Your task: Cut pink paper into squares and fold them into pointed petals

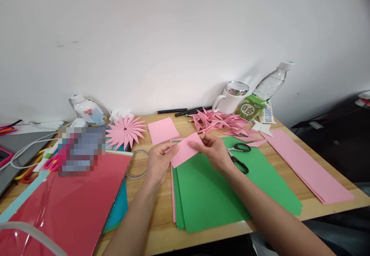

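Observation:
A small piece of pink paper (186,150) is held up between my two hands, above the green sheets (219,194). My left hand (158,161) pinches its left edge between thumb and fingers. At the paper's right edge, my right hand (215,152) grips with the thumb on top; its other fingers are partly hidden behind. Scissors with black handles (240,157) lie on the green sheets just right of my right hand. Behind the hands rests a stack of pink paper squares (163,130), with a pink folded-paper pinwheel shape (125,129) to its left.
Folded pink pieces (216,121) are heaped before a white mug (231,96), a green box (251,107) and a water bottle (273,80). Pink strips (312,167) lie right. Left are a roll of tape (137,176), red sheets (69,206) and a white bottle (89,109).

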